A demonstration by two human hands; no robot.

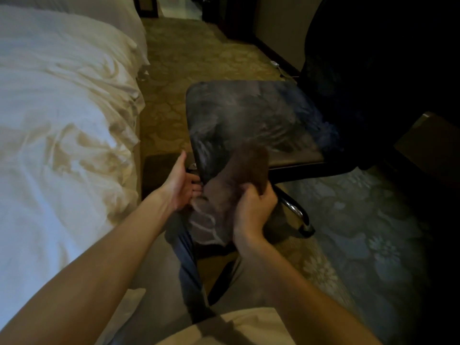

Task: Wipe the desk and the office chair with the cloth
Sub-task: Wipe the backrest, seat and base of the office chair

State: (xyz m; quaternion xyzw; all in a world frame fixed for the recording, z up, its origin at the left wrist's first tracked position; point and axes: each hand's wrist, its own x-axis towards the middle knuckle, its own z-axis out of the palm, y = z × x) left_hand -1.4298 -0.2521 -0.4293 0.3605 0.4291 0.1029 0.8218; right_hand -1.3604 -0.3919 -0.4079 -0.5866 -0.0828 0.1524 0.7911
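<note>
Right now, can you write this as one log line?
stage: wiping office chair seat | right hand: grips cloth on near corner | left hand: open, touching seat edge

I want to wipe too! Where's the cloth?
In the head view's middle, the brown cloth lies on the near corner of the office chair seat, gripped by the right hand, the left hand beside it.

Blurry cloth [246, 170], shadow-dark chair back [361, 58]
</note>
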